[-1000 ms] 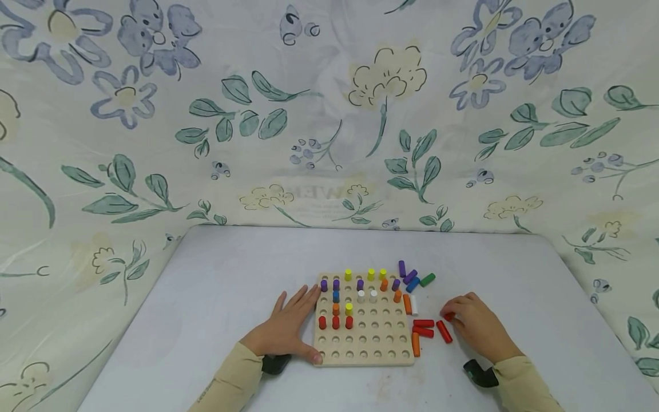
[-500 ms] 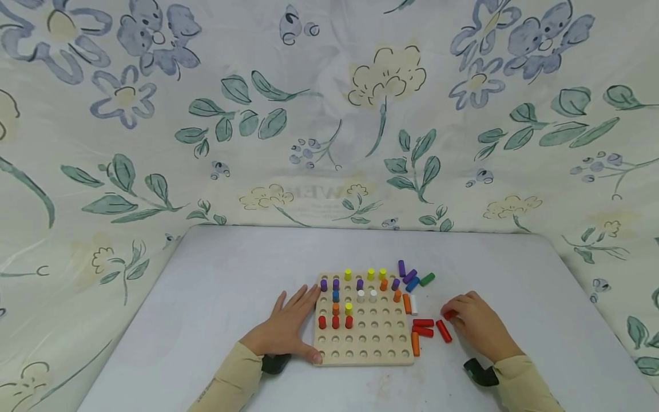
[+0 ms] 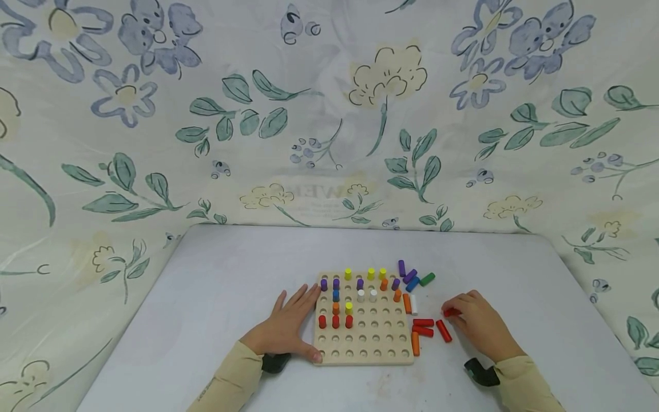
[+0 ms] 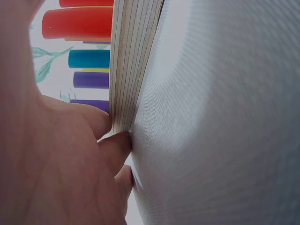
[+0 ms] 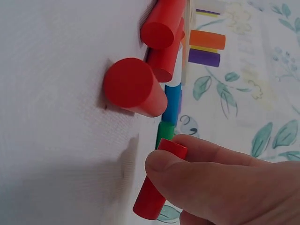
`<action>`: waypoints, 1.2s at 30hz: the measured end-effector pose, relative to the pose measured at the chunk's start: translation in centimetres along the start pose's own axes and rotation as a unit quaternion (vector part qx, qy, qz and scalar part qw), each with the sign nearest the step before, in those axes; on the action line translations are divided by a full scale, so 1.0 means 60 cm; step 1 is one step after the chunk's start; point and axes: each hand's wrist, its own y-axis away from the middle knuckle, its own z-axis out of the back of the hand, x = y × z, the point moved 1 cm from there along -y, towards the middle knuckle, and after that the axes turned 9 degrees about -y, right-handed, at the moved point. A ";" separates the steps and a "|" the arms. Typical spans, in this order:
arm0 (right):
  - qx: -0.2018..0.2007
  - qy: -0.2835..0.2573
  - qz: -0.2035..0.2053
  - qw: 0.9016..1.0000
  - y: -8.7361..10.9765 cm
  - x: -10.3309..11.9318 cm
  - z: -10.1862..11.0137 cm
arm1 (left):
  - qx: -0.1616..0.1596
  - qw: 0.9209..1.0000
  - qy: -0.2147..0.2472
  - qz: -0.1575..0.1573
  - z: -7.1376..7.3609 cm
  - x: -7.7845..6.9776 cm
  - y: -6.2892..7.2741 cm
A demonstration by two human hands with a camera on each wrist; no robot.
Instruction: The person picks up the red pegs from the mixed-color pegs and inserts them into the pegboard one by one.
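Observation:
A wooden pegboard [image 3: 381,345] lies on the table, with red, orange, yellow, white, blue and purple pegs standing in some of its holes. My left hand [image 3: 286,328] is spread along the board's left side, its thumb at the near-left corner. In the left wrist view, fingertips touch the layered board edge [image 4: 126,61]. To the right of the board, my right hand [image 3: 479,326] pinches a red peg [image 5: 151,197] between thumb and fingers, just above the table. Close to that hand lies a loose red peg [image 3: 444,331].
Beside the board's right edge are two more red pegs [image 3: 423,327], orange pegs [image 3: 416,344] and a white one [image 3: 414,305]. Purple pegs [image 3: 402,268], a blue peg [image 3: 413,284] and a green peg [image 3: 427,279] lie at its far-right corner. Floral cloth [image 3: 329,114] hangs behind the table.
Almost nothing differs. My right hand, still pinching the red peg, has shifted very slightly to the right; the left hand and the board stay put.

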 end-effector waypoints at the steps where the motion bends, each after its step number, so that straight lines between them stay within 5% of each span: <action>1: -0.001 -0.001 -0.001 1.000 0.000 0.000 0.000 | 0.001 1.000 0.000 0.001 0.000 0.000 0.000; 36: -0.068 -0.022 0.025 0.997 0.009 0.028 0.017 | 0.004 1.000 0.007 0.006 0.005 -0.006 0.001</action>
